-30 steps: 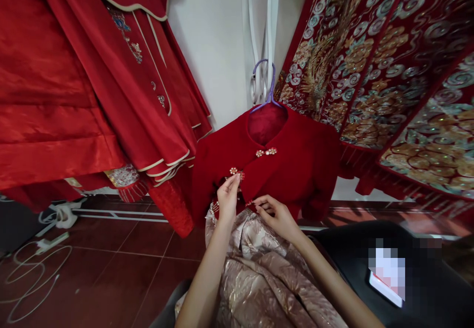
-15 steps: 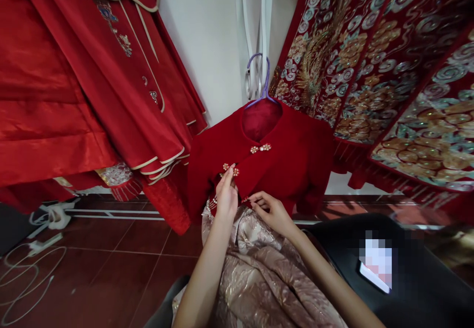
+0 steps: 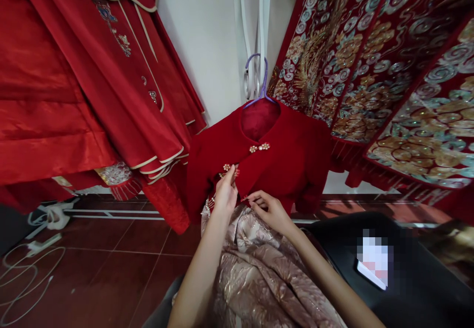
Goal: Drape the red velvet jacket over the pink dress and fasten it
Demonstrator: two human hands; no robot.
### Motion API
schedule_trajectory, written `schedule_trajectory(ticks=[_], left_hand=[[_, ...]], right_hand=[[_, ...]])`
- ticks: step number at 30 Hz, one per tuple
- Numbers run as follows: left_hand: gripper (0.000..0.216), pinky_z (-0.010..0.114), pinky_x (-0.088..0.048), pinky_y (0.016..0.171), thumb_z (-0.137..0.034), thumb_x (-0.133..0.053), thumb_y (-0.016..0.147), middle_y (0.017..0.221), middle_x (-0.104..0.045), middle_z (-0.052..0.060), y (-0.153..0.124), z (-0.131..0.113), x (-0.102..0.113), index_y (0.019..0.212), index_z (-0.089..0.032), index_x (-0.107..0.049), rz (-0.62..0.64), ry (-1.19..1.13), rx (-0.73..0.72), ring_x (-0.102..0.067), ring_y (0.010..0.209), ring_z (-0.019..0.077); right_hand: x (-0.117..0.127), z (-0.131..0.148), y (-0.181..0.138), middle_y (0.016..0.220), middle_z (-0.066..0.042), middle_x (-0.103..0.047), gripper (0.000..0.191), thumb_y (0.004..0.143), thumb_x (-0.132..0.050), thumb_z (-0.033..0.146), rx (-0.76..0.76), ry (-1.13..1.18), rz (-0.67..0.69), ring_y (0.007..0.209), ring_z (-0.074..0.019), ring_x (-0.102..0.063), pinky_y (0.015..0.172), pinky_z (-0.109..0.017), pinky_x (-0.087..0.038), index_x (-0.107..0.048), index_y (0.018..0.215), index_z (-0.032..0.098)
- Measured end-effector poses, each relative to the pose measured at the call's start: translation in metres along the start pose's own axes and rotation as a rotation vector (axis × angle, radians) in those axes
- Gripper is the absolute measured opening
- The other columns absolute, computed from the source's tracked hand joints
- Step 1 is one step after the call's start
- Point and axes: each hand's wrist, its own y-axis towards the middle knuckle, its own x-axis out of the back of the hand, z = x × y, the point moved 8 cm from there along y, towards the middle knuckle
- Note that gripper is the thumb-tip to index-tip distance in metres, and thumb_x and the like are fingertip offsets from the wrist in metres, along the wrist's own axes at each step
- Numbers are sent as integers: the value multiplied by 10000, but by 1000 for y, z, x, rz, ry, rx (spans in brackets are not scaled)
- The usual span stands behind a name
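A red jacket (image 3: 281,170) hangs in front of me on a purple hanger (image 3: 264,79). A beaded flower fastener (image 3: 259,148) sits just under its neckline. My left hand (image 3: 226,195) is closed on the jacket's front edge, its fingertips at a second flower fastener (image 3: 226,168) that they partly cover. To the right and slightly lower, my right hand (image 3: 269,210) pinches beside the jacket's lower front; what lies between its fingertips is too small to make out. Shiny pinkish-beige patterned fabric (image 3: 259,278) lies bunched beneath both forearms.
Red garments with pale trim (image 3: 148,121) hang at left, and heavily embroidered red panels (image 3: 355,71) at right. A phone (image 3: 372,271), partly pixelated, rests on a black seat (image 3: 333,234). White cables (image 3: 33,269) lie on the tiled floor (image 3: 122,269).
The view has shifted very slightly. Both hands keep nearly the same places on the jacket, and nothing has visibly been let go.
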Motion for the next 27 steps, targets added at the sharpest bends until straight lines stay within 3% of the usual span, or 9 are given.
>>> schedule_trajectory(ticks=[3,7,9,11,15,17,19,23,27], left_hand=[[323,250,-540,713,-416,-650,818,911,-745,65,-2,-8,-13,1011,-161,-704,150,98,4,-688,753,135],[284,219,-517,610,-415,-704,762,861,-737,78,-3,-21,-27,846,-144,-703,269,326,-14,-671,695,133],[290,232,-525,603,-426,-689,772,852,-728,87,-5,-33,-39,808,-138,-685,341,459,-93,-670,706,149],[279,246,-537,615,-423,-654,804,879,-715,79,-9,-54,-51,846,-148,-674,364,598,-277,-664,738,155],[229,260,-530,694,-374,-558,890,1034,-633,71,-28,-96,-83,985,-208,-685,317,1031,-838,-594,939,180],[238,298,-508,783,-345,-529,912,1083,-578,80,-37,-99,-104,1050,-232,-687,341,1284,-1057,-526,1033,204],[251,348,-466,853,-325,-512,923,1062,-556,83,-39,-93,-120,1086,-235,-680,370,1493,-1182,-492,1032,217],[255,419,-381,885,-317,-486,934,992,-563,89,-33,-83,-137,1028,-203,-693,333,1766,-1272,-479,981,240],[242,432,-348,860,-371,-573,880,985,-570,104,-24,-86,-140,939,-174,-701,325,1841,-1221,-472,993,272]], right_hand=[[0,1,-1,934,-36,-695,159,877,-558,286,-6,5,3,791,-134,-646,708,-249,-519,-632,982,193],[-1,1,-2,930,-42,-692,165,875,-558,305,-18,4,13,780,-137,-640,694,-252,-518,-631,967,189],[-1,0,-2,916,-45,-689,165,874,-560,315,-23,5,16,769,-138,-636,686,-253,-518,-629,948,185],[-1,0,-2,901,-48,-685,168,874,-560,320,-23,4,23,765,-141,-634,682,-253,-517,-629,936,180],[-2,2,-2,895,-47,-681,160,877,-557,305,-15,0,33,774,-145,-636,682,-254,-514,-631,945,181],[-2,4,-2,901,-44,-681,153,881,-553,297,-5,-2,38,769,-142,-632,682,-253,-511,-633,947,185],[-2,6,-1,902,-41,-682,145,886,-551,290,5,-2,44,769,-141,-631,688,-253,-508,-636,946,188],[0,9,-1,897,-36,-680,131,890,-550,280,15,-3,55,769,-141,-635,697,-254,-509,-634,941,194],[3,10,-1,899,-33,-678,127,890,-550,280,16,-15,53,769,-143,-636,690,-254,-511,-630,943,197]])
